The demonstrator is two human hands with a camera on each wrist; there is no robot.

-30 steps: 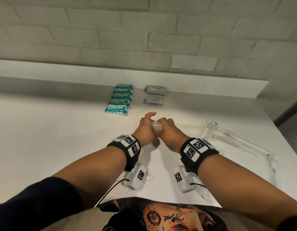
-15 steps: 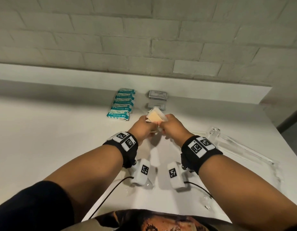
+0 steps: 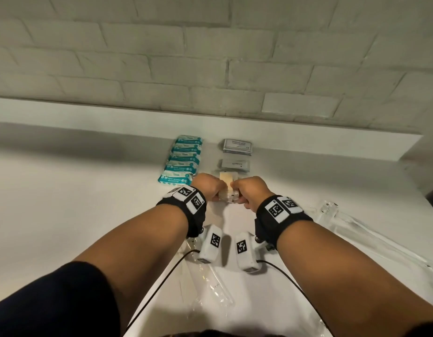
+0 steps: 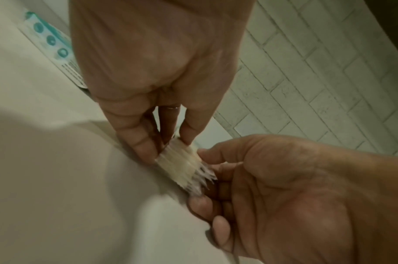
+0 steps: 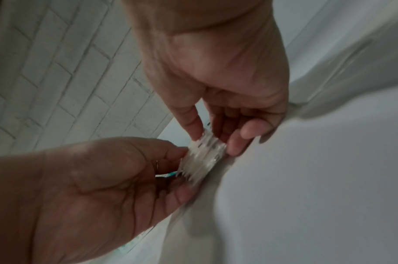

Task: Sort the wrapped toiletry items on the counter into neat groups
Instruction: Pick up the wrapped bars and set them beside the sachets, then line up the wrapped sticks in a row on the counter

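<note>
While both of my hands pinch the same small stack of clear-wrapped packets [image 3: 228,190], I have it low over the desk [image 3: 64,190], just in front of the grey sachets [image 3: 235,164] and to the right of the teal wipe packs [image 3: 183,164]. My left hand [image 3: 208,188] grips the stack's left edge between thumb and fingertips [image 4: 146,151]; my right hand [image 3: 249,192] grips the opposite side, thumb on top and fingers [image 5: 236,146] curled underneath. Both wrist views are blurred, so I cannot tell whether the bottom packet is touching the desk yet.

The risks I see come from the wrapping. The film looks slick and the packets seem loose against one another, so if I let go with one hand before the other, I judge the pile could fan out or slide sideways. Setting it down too far forward could nudge the nearer grey sachet out of its line. The crinkled wrapper ends [image 4: 202,176] could also snag on my fingers as I pull away and drag the top packet off. Loose clear bags [image 3: 371,229] lie to my right, well apart.
</note>
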